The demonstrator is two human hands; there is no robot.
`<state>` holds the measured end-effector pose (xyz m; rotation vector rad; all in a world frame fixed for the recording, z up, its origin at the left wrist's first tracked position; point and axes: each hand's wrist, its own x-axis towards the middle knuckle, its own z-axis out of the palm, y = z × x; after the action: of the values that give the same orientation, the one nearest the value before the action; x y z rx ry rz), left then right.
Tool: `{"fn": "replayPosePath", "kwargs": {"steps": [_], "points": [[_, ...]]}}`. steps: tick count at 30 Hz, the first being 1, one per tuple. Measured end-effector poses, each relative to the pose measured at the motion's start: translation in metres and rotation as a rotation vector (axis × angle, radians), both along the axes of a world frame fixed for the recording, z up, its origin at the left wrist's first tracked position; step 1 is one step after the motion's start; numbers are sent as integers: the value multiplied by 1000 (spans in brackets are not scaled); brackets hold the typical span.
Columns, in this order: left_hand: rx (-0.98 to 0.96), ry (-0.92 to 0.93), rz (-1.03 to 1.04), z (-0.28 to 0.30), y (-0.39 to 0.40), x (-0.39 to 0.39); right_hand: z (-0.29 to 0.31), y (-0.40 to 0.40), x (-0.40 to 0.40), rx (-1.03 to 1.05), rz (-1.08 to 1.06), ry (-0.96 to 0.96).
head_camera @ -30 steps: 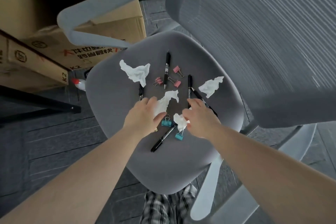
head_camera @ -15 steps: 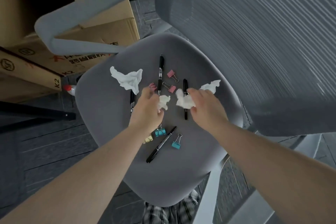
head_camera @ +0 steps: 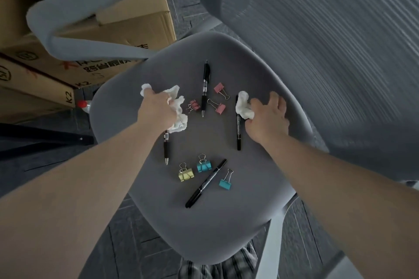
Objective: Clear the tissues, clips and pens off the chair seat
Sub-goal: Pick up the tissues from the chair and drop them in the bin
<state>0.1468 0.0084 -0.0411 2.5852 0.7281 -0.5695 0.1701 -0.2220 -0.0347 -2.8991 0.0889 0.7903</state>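
The left hand (head_camera: 157,110) is clenched around a bunch of white tissues (head_camera: 179,111) at the left of the chair seat (head_camera: 226,222). The right hand (head_camera: 267,118) pinches another crumpled tissue (head_camera: 243,106) with thumb and forefinger, its other fingers spread on the seat. Pens (head_camera: 205,87) and binder clips (head_camera: 204,165) lie between and below the hands.

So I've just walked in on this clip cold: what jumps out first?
Two bare arms reach over a grey chair seat, the left hand and right hand each bunching white tissue. Around them lie black pens, pink clips farther back, and teal clips and a yellow clip nearer.
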Motion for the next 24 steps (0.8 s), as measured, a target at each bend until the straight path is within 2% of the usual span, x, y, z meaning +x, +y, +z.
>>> {"fn": "replayPosePath", "kwargs": {"steps": [3, 9, 13, 17, 24], "points": [[-16, -87, 0, -4, 5, -4, -1, 1, 3, 16, -36, 17], [-26, -210, 8, 9, 14, -15, 18, 4, 11, 82, -21, -97], [-48, -270, -5, 28, 22, -22, 44, 13, 7, 117, 74, -142], [-35, -248, 47, 64, 18, -37, 71, 31, -1, 156, 175, -151], [13, -289, 120, 106, 14, -92, 95, 69, -33, 244, 418, -125]]}}
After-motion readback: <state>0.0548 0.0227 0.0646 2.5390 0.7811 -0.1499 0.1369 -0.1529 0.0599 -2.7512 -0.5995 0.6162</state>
